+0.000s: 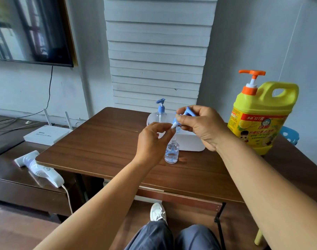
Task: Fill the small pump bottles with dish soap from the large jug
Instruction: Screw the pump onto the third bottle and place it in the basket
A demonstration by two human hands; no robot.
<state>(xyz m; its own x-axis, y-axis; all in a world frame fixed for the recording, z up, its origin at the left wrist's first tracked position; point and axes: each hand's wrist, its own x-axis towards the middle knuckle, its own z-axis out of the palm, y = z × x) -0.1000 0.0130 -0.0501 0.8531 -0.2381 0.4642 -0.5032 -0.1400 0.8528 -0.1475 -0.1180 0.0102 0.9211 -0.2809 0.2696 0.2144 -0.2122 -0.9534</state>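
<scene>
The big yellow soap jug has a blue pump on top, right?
Not quite. In the head view, the big yellow soap jug has an orange pump on top. The blue pumps belong to the small clear bottles.

Grey walls (253, 42), brown wooden table (100, 141)

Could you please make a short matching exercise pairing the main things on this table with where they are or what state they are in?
Things:
1. yellow jug
2. small clear bottle
3. blue pump head
4. second pump bottle

Places or states:
A. held in the hands above the table
B. standing open, without its pump
C. at the right, orange pump on top
D. at the back, pump still fitted

Pairs: 1-C, 2-B, 3-A, 4-D
</scene>
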